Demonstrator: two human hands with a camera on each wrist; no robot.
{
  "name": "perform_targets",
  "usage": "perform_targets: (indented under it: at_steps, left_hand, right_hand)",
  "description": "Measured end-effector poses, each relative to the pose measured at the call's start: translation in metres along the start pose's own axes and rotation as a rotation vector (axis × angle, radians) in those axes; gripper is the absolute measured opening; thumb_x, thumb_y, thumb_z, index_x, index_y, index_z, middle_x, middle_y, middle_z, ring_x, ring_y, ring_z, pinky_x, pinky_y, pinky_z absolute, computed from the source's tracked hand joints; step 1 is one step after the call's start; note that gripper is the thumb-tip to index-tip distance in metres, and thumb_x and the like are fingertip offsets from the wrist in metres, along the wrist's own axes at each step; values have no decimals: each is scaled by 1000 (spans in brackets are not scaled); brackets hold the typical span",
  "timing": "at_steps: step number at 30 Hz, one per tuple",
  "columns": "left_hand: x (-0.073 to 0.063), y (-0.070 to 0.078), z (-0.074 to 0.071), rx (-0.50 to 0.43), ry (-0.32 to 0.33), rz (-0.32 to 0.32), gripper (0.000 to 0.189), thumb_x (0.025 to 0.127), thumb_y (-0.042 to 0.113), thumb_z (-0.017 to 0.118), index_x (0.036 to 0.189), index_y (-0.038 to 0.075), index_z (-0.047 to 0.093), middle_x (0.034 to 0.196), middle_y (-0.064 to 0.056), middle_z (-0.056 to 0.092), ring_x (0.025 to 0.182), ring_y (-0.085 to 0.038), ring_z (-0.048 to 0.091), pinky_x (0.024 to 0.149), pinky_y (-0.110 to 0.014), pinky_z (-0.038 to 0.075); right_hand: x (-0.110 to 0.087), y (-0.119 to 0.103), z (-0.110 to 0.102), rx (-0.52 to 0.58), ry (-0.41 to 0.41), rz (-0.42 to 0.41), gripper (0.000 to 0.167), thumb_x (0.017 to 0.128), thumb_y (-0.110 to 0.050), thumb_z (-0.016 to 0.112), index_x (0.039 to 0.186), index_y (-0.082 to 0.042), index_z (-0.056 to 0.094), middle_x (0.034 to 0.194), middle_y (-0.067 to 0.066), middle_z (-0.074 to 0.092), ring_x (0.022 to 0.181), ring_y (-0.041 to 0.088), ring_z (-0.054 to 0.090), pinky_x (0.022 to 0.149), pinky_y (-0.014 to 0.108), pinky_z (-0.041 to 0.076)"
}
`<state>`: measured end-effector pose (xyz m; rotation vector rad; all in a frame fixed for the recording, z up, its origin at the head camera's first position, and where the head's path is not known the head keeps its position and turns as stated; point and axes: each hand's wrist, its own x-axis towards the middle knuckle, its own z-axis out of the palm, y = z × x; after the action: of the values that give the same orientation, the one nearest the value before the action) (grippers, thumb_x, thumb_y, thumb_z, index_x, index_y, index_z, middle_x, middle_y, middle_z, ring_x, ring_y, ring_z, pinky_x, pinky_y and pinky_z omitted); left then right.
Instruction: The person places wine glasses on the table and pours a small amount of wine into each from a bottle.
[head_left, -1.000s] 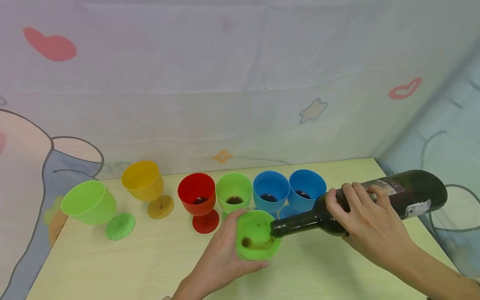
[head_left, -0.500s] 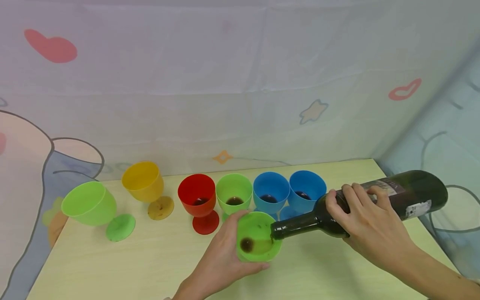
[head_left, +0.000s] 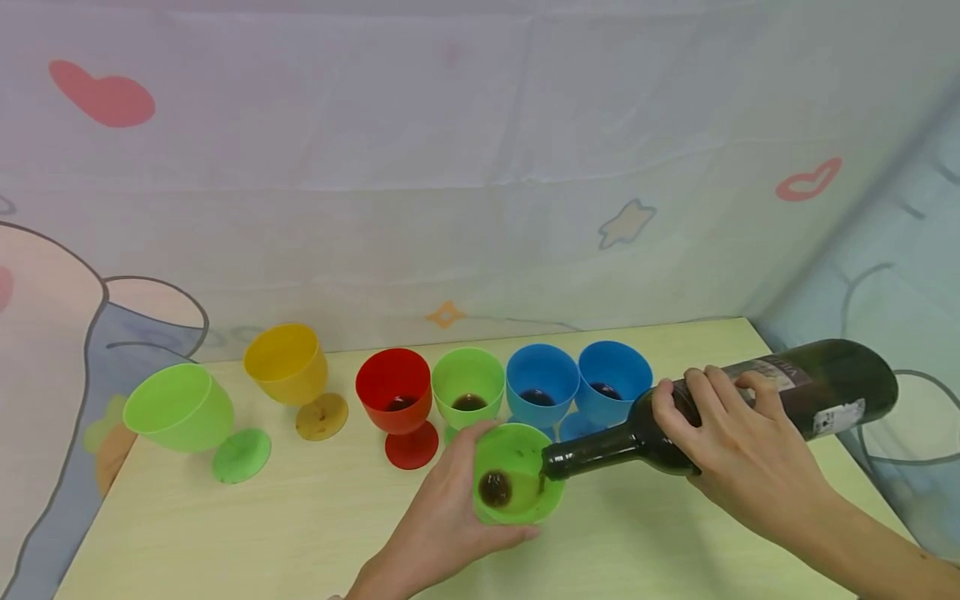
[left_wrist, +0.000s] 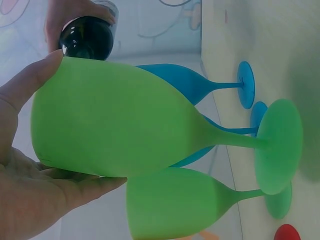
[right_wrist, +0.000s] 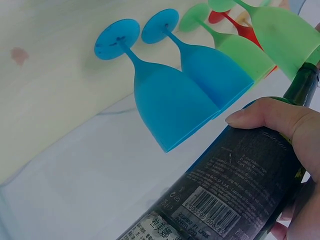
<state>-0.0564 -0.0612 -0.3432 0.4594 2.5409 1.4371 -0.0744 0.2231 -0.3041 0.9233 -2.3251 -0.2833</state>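
In the head view my left hand (head_left: 446, 512) grips a light green goblet (head_left: 525, 446) round its bowl, thumb on one side and fingers on the other. Whether its foot touches the table I cannot tell. My right hand (head_left: 738, 446) grips a dark glass wine bottle (head_left: 843, 379), tipped with its mouth at the goblet's right rim. A thin brown stream runs from the mouth into the bowl, where dark liquid (head_left: 495, 489) pools at the bottom left. The right wrist view shows the bottle's dark back label (right_wrist: 245, 170) with a barcode, my thumb laid along it.
Behind the held goblet stand a red goblet (head_left: 392, 387), a green one (head_left: 468, 375) and two blue ones (head_left: 542, 371), each with some dark liquid. A yellow goblet (head_left: 285, 367) and another green goblet (head_left: 180, 408) stand left on the pale table (head_left: 285, 517). A patterned cloth (head_left: 360, 208) hangs behind.
The pool of dark liquid in the held goblet has grown, and the stream at the bottle's mouth shows more clearly. Both hands stay almost where they were.
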Motion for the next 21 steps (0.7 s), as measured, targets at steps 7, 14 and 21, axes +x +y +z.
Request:
perform_targets:
  at_steps: [7,14,21]
  left_hand:
    - [0,0,0,6,3,-2,91,64,34,82,135,12,30,122,-3,44,113,-23,41,84,-46,43]
    - [0,0,0,8,5,2,91,64,35,82,135,11,30,121,-3,44,113,-23,41,84,-46,42]
    - [0,0,0,14,7,9,91,64,33,82,135,10,30,122,-3,44,113,-23,41,85,-47,42]
  right_hand:
    - [0,0,0,17,7,1,81,39,-23,87,106,0,47,90,26,49,81,39,48,69,54,37]
    - [0,0,0,-5,10,-4,79,40,-23,86,106,0,48,89,26,49,82,38,48,70,53,37]
    - [0,1,-1,-4,1,-4,79,40,-22,86,105,0,48,90,26,49,82,39,48,70,53,38]
